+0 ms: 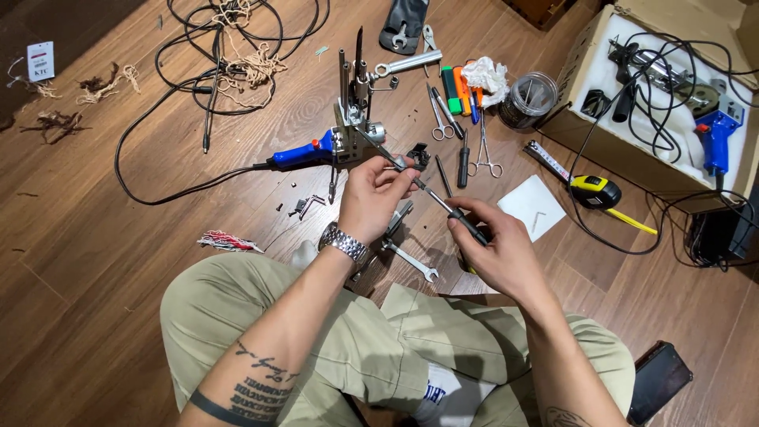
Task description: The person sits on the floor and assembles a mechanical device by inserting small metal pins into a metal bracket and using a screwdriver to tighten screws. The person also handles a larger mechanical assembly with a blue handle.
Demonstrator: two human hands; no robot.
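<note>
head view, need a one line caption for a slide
Seated on a wood floor among tools, right hand holds a screwdriver to a small part pinched in the left hand.

A slim screwdriver (443, 202), black handle and steel shaft, slants up-left toward the blue-handled metal tool (348, 142); its tip meets a small black part (419, 155) just right of that tool.

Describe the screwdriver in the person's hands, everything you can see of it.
The screwdriver has a black handle and a slim, bare metal shaft. It lies slanted, handle low at the right, tip up and to the left. The right hand wraps the handle; the left hand pinches the shaft near its tip, where it meets a small black part. It is held above the wooden floor, in front of the bent knees.
</note>
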